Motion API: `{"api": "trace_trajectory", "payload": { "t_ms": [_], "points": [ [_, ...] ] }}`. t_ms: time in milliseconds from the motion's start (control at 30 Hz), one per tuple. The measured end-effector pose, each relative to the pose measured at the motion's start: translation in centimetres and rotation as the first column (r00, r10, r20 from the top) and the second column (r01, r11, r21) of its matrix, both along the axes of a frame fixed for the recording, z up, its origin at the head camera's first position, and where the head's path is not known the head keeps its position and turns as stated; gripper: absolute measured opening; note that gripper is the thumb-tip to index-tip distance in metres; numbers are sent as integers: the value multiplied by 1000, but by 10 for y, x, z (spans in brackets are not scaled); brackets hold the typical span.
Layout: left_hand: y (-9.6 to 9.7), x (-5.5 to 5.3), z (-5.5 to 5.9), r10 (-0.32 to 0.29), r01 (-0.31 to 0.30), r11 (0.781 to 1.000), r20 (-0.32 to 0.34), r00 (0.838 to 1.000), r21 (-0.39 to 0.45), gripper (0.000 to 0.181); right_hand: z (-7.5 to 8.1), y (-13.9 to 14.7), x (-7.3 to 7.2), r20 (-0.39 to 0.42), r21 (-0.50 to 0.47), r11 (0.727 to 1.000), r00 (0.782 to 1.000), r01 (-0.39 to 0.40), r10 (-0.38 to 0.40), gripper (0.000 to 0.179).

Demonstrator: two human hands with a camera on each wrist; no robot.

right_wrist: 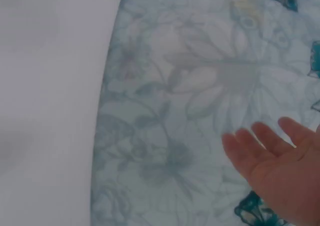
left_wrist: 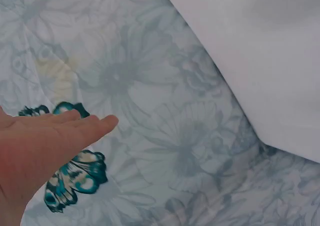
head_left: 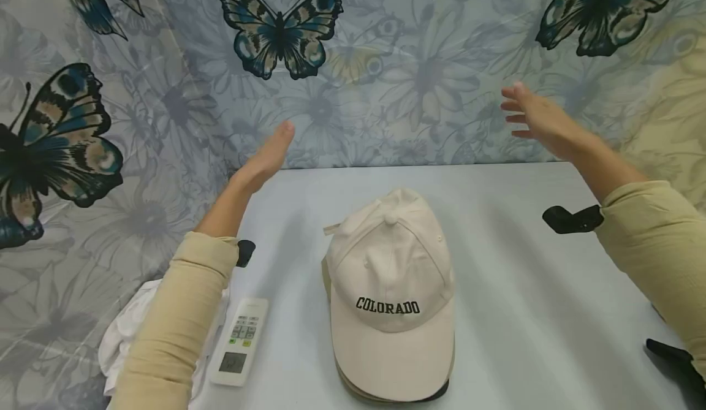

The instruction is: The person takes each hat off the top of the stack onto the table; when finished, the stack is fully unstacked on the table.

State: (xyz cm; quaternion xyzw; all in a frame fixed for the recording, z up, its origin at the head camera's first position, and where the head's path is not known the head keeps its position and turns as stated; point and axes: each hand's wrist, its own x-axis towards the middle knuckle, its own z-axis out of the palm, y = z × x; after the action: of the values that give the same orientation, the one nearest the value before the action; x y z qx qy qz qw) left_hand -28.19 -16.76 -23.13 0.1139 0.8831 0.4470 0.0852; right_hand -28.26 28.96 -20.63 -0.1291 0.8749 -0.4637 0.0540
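Observation:
A cream baseball cap (head_left: 391, 263) with COLORADO lettered in black lies on the white table, its brim toward me and the edges of more brims showing beneath it. My left hand (head_left: 268, 155) is held up over the table's far left corner, fingers straight and holding nothing. In the left wrist view that hand (left_wrist: 55, 146) stands out against the patterned cloth. Further right, my right hand (head_left: 543, 119) hovers beyond the table's back edge, fingers spread and bare of any object. The right wrist view shows the same hand (right_wrist: 285, 166), palm partly visible.
A white remote control (head_left: 240, 341) lies left of the cap, near my left sleeve. White crumpled cloth (head_left: 124, 339) is bunched at the table's left side, partly behind the forearm. Butterfly-patterned fabric (head_left: 430, 73) hangs behind the white table (head_left: 518, 312). A black object (head_left: 675, 361) shows at the right edge.

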Motion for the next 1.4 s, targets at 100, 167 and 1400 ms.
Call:
{"api": "trace_trajectory", "payload": {
  "t_ms": [100, 167, 1400],
  "points": [
    [5, 10, -3, -15, 13, 999, 33, 999, 47, 75, -6, 2, 2, 65, -126, 992, 998, -13, 21, 80],
    [8, 15, -4, -18, 13, 995, 56, 998, 98, 76, -12, 3, 5, 113, -239, 971, 992, -28, 56, 81],
    [0, 110, -90, -108, -154, 813, 406, 908, 561, 68, -50, -32, 69, 264, -748, 577, 653, -326, 710, 61]
  ]
}}
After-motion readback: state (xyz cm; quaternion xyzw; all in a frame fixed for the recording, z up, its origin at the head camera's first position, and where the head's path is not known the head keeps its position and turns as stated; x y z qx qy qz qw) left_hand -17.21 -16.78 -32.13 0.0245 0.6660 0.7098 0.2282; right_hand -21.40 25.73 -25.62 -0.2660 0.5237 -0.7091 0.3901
